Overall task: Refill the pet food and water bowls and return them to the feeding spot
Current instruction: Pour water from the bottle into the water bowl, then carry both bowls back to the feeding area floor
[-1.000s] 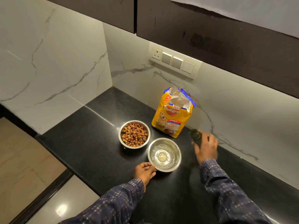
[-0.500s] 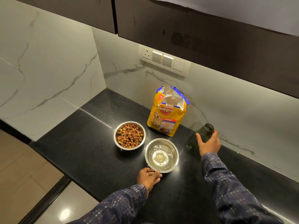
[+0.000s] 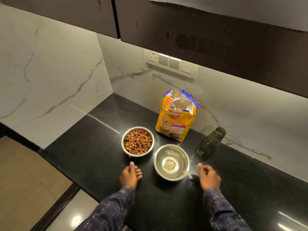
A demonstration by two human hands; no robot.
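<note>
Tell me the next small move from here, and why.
Probably close both hands on the water bowl and lift it level. The kibble bowl is full, the water bowl holds water, the bottle stands set aside, and the left hand and right hand sit empty either side of it.

Two bare hands, long dark blue plaid sleeves [image 3: 115, 207], buttoned cuffs

On the counter [image 3: 86, 147] we see the kibble bowl [image 3: 137, 141] at left and the water bowl [image 3: 171, 162] just right of it, nearer to us. Behind them stands the food bag [image 3: 176, 120]; the bottle [image 3: 211, 142] stands right of the bag.
</note>
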